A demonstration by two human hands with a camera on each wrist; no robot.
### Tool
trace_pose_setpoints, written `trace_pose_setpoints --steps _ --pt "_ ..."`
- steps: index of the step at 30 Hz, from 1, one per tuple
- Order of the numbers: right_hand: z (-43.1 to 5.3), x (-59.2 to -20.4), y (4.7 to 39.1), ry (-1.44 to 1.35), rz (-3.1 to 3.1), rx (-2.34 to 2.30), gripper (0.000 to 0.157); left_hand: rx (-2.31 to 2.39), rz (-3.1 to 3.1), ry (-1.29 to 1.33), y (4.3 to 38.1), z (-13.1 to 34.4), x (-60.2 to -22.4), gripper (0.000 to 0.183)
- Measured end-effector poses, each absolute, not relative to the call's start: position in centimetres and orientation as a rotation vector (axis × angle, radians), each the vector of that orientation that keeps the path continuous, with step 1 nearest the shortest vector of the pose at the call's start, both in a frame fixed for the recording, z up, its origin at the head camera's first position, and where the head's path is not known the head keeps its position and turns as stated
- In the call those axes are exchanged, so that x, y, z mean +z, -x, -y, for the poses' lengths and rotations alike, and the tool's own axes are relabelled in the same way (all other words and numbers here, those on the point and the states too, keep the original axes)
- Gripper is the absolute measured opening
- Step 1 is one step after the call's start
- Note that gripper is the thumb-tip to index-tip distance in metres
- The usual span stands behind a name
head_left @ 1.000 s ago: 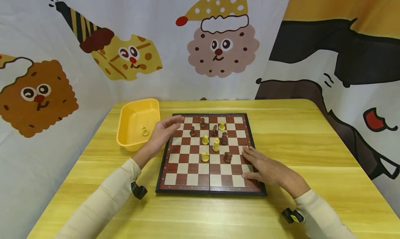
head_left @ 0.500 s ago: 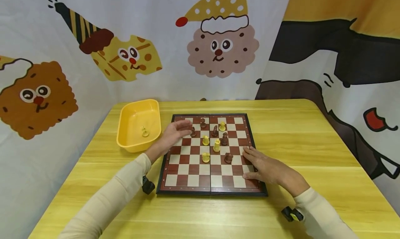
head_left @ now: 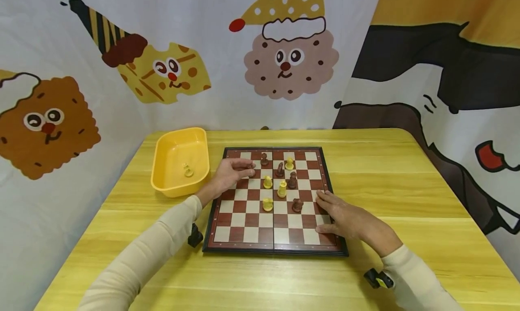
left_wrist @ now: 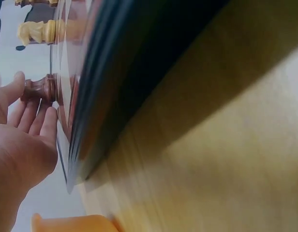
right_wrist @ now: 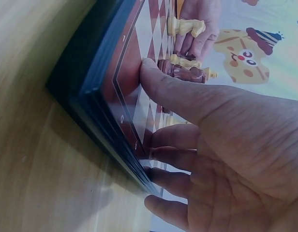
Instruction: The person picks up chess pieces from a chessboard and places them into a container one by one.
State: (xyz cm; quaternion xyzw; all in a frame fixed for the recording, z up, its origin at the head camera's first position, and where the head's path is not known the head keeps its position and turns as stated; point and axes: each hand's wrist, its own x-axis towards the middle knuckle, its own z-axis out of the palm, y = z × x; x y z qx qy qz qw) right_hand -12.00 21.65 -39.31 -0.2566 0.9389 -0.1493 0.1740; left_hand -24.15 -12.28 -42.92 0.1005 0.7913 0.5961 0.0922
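Observation:
A red-and-white chessboard (head_left: 252, 234) lies on the table with several brown and yellow chess pieces standing on it. My left hand (head_left: 227, 175) reaches over the board's far left part. In the left wrist view its thumb and fingers pinch a brown chess piece (left_wrist: 41, 89), whose base is at the board; its top is hidden. A yellow knight (left_wrist: 37, 32) stands close by. My right hand (head_left: 349, 218) rests on the board's right edge, fingers spread and fairly straight, thumb on the border squares (right_wrist: 148, 67).
A yellow plastic tub (head_left: 159, 166) stands left of the board, with a yellow chess piece (head_left: 188, 171) inside. Close together near the board's middle are a yellow rook (head_left: 282, 189) and a tall brown piece (head_left: 292, 181). A printed curtain (head_left: 227, 112) hangs behind the table.
My left hand has moved right from the board's far left edge to the brown chess piece and closed its fingers around it. The right hand has stayed on the board's edge.

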Motion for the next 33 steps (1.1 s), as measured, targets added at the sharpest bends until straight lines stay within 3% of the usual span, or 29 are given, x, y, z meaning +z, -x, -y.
trace_pose_setpoints --steps 33 --pt "-21.49 -39.05 11.86 0.7 -2.646 -0.411 0.082 1.724 -2.445 -0.356 24.54 12.29 -42.38 0.024"
